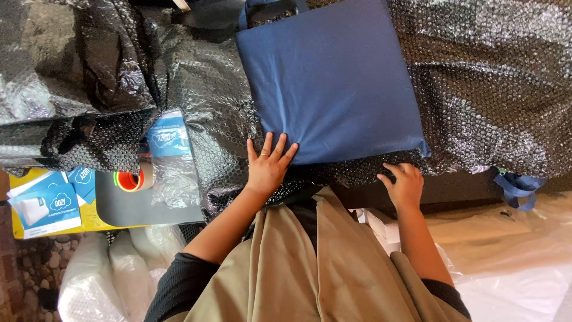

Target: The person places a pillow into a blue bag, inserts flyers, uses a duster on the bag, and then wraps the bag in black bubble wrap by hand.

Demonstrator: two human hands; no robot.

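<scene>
Nearest the camera, the person's beige apron point(316, 262) filled the lower middle, both arms reaching out from it toward the blue bag point(333, 77). The left hand point(269, 164) lay flat with fingers spread on the bag's near left corner, gripping nothing. The right hand point(405, 183) sat just below the bag's near right corner, fingers curled at the edge of the bubble wrap point(488, 101); whether it pinched the wrap could not be told. The hands were well apart, one at each near corner.

The bag lay flat on the dark wrap, its handle point(268, 9) at the far end. To the bag's left, beside the wrap, sat a tape roll point(128, 180) on a grey sheet, with blue-and-white cards point(47, 206) farther left on a yellow sheet. A blue strap point(518, 188) hung right of the bag's near right corner.

To do this well, I judged the flat palm should pin the bag squarely while the other hand took a firm hold of the wrap's edge, so any fold would come up even and unwrinkled.
</scene>
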